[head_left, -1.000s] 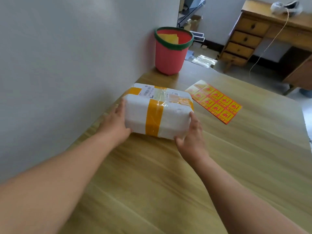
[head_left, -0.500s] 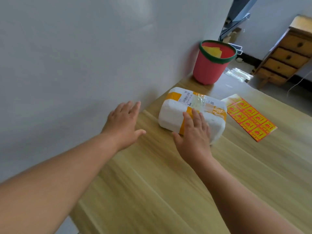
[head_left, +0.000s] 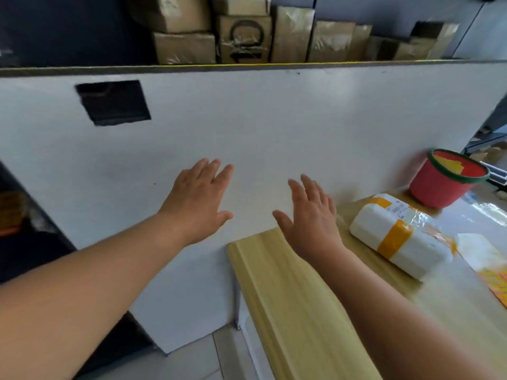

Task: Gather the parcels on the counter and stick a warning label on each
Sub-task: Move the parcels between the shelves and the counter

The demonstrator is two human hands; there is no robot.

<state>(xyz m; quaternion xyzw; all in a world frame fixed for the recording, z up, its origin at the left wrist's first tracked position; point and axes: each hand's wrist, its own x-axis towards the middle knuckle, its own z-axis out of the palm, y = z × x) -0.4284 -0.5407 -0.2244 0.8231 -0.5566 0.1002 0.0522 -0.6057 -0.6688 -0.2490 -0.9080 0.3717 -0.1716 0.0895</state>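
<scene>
Partition wall (head_left: 274,127), white, filled most of the view, with a dark rectangular cutout (head_left: 113,102) upper left. Cardboard boxes (head_left: 241,37) were stacked behind its top edge, blurred, markings unreadable. Bench (head_left: 296,311), pale wood, ran along the lower right, its far end cut off by the frame. Red bucket (head_left: 441,185) with a green rim stood at the wall end of the bench, something yellow inside, not identifiable. White parcel (head_left: 400,234) with orange tape lay on the bench just in front of the bucket, apart from it. Label sheet (head_left: 491,270) sat right of the parcel, mostly cropped and washed out. Left hand (head_left: 197,201) was raised in front of the wall, fingers spread, empty. Right hand (head_left: 310,218) hovered over the bench corner, also spread and empty, just left of the parcel, not touching.
</scene>
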